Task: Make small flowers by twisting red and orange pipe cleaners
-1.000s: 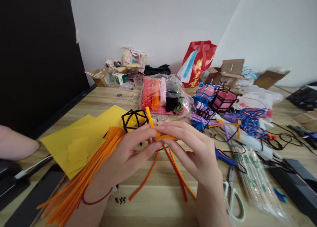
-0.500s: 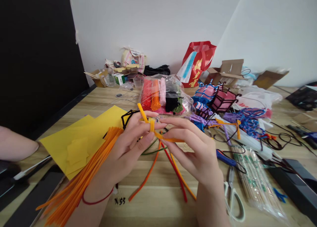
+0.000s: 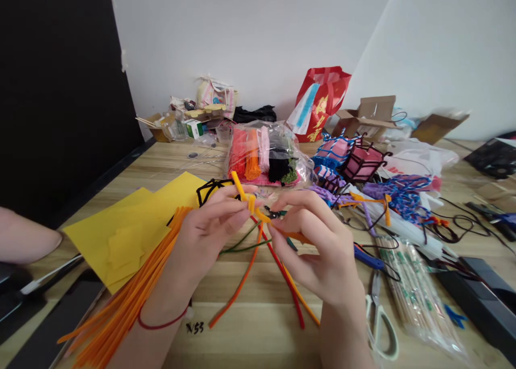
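My left hand (image 3: 209, 224) and my right hand (image 3: 318, 245) meet above the wooden table (image 3: 250, 337), both pinching one orange pipe cleaner (image 3: 252, 205) that is wound into a small coil between the fingertips. Its free end sticks up past my left fingers. A bundle of orange pipe cleaners (image 3: 133, 288) lies under my left forearm, on yellow paper sheets (image 3: 129, 224). Loose orange, red and green pipe cleaners (image 3: 278, 272) lie on the table beneath the hands. A black wire frame (image 3: 209, 189) sits just behind my left hand.
A clear bag of coloured pipe cleaners (image 3: 266, 157) lies behind the hands. Woven pink, blue and purple pieces (image 3: 363, 170) crowd the right, with scissors (image 3: 379, 320) and packed sticks (image 3: 419, 294) nearer. Another person's arm (image 3: 24, 240) rests at the left edge. A red bag (image 3: 322, 100) and cardboard boxes (image 3: 371, 116) stand by the wall.
Both hands have twisted the orange pipe cleaner tighter; my right fingers curled in and rose toward my left, and the green strands beneath them came into view.
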`<control>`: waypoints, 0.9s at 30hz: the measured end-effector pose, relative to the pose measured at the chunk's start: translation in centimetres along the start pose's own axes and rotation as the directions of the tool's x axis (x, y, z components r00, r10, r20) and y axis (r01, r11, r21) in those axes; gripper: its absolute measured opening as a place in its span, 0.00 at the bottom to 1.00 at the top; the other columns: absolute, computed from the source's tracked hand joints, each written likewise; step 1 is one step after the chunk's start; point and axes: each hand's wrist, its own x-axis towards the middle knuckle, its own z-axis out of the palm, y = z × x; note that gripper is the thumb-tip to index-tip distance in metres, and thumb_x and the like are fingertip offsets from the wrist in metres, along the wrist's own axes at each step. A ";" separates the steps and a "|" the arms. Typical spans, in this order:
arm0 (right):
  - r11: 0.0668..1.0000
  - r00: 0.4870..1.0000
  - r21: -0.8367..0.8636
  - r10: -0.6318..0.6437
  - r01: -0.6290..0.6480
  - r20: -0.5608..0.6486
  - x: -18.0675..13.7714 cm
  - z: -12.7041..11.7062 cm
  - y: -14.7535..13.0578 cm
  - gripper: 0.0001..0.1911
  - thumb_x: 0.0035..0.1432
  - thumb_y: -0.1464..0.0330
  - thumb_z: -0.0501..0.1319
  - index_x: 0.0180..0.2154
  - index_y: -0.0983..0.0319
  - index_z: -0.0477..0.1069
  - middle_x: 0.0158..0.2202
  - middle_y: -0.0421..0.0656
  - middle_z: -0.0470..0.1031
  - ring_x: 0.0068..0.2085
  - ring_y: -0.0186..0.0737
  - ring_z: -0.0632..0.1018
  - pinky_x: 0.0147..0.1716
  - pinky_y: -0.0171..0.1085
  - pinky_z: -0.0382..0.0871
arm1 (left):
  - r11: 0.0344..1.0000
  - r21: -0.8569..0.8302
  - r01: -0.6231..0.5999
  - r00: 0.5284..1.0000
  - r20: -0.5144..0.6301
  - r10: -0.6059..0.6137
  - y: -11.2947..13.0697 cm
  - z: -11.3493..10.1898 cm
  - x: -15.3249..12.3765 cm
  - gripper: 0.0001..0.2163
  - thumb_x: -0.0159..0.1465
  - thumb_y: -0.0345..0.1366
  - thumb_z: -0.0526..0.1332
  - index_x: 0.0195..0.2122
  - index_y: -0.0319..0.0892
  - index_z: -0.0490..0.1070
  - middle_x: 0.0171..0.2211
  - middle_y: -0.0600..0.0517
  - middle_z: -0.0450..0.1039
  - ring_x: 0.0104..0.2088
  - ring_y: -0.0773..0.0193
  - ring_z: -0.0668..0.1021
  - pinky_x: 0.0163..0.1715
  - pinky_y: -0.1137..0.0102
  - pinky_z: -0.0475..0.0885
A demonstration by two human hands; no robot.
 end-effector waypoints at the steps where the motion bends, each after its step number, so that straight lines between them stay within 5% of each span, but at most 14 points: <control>1: 1.000 1.000 -0.001 0.011 -0.011 -0.006 0.0 0.0 0.0 0.11 0.62 0.80 0.63 0.36 0.57 0.68 0.43 0.47 0.78 0.40 0.39 0.81 0.32 0.33 0.76 | 1.000 -0.012 -0.025 1.000 -0.010 0.024 -0.2 0.0 0.1 0.05 0.65 0.42 0.73 0.32 0.51 0.86 0.51 0.50 0.81 0.58 0.55 0.79 0.60 0.61 0.75; 7: 0.998 0.991 0.040 0.060 -0.055 -0.118 0.2 -0.1 0.5 0.11 0.62 0.80 0.63 0.36 0.58 0.69 0.40 0.45 0.78 0.37 0.36 0.80 0.26 0.31 0.71 | 0.999 0.038 -0.006 1.000 -0.015 0.007 -0.2 -0.3 0.0 0.08 0.65 0.39 0.73 0.46 0.52 0.84 0.47 0.51 0.83 0.41 0.64 0.81 0.42 0.70 0.79; 12: 0.978 0.968 0.186 0.134 -0.095 -0.212 0.0 0.1 0.5 0.10 0.65 0.78 0.64 0.42 0.58 0.74 0.37 0.45 0.80 0.38 0.41 0.81 0.24 0.34 0.72 | 1.000 -0.021 -0.006 0.999 0.036 0.007 -0.5 -0.3 -0.3 0.11 0.64 0.42 0.73 0.46 0.47 0.83 0.42 0.49 0.84 0.37 0.63 0.82 0.40 0.70 0.80; 15: 0.969 0.975 0.232 0.125 -0.081 -0.184 0.0 0.4 0.0 0.10 0.65 0.78 0.65 0.43 0.57 0.75 0.36 0.43 0.80 0.36 0.40 0.80 0.26 0.36 0.74 | 0.998 -0.031 0.056 0.997 0.049 -0.054 -0.6 -0.1 -0.5 0.14 0.64 0.45 0.74 0.47 0.47 0.83 0.39 0.49 0.85 0.38 0.61 0.83 0.40 0.70 0.81; 20: 0.964 0.996 0.257 0.082 -0.073 -0.026 0.3 0.5 -0.2 0.10 0.64 0.79 0.64 0.42 0.58 0.74 0.35 0.41 0.80 0.29 0.33 0.75 0.24 0.32 0.71 | 0.997 0.001 0.082 0.987 0.139 -0.082 0.0 -0.4 -1.0 0.13 0.72 0.46 0.65 0.53 0.51 0.83 0.50 0.50 0.84 0.45 0.59 0.83 0.46 0.68 0.80; 27: 0.989 1.000 0.147 0.013 -0.014 0.010 0.3 0.4 -0.2 0.10 0.64 0.80 0.62 0.38 0.58 0.72 0.37 0.42 0.78 0.34 0.35 0.79 0.26 0.32 0.71 | 0.998 0.043 0.052 0.987 0.151 -0.058 -1.0 -1.2 -1.2 0.13 0.74 0.40 0.62 0.56 0.52 0.81 0.53 0.53 0.82 0.44 0.62 0.80 0.46 0.70 0.76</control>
